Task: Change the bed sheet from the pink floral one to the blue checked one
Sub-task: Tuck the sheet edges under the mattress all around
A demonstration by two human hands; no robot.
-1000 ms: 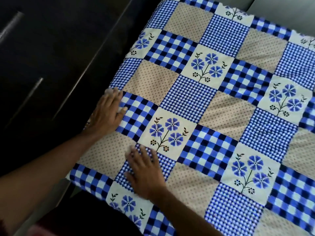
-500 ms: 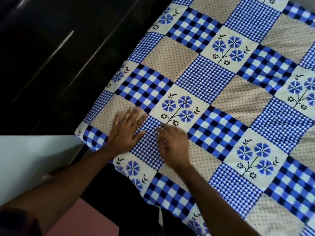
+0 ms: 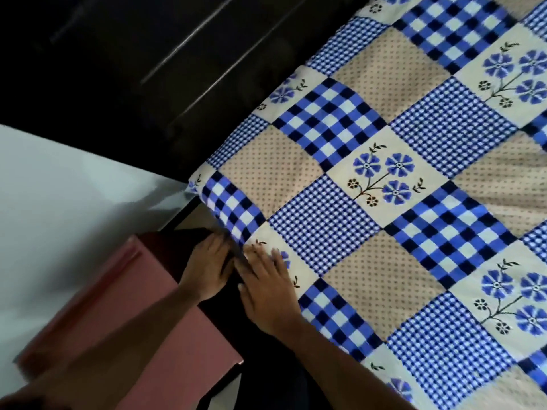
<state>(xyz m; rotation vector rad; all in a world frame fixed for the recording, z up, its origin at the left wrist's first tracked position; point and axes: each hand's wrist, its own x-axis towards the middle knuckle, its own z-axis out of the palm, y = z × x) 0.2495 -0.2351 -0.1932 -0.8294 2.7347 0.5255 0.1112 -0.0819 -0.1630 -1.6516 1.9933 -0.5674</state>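
Blue checked sheet (image 3: 370, 202) is spread over pretty much the whole top of the bed (image 3: 233, 329), pulled fairly smooth apart from a few creases at the far right. No pink floral one anywhere in view, so my guess is we're at the tucking-in stage.

Dark cupboard (image 3: 118, 69) runs along the far side, and there's a plain pink box-like thing (image 3: 154, 315) right beside the near corner. Can't tell what it is.

The bit that matters is the sheet's hanging edge. It runs along the bed's side from the corner down toward the person, and it sits right between the two hands.

- The right hand (image 3: 266, 288) is on top, flat with the fingers out, pressing the cloth down just inside the edge.
- The left hand (image 3: 208, 269) is off the side, fingertips right at the overhang, so it's the nearer one for tucking. It's too blurry to say whether it's actually pinching cloth.
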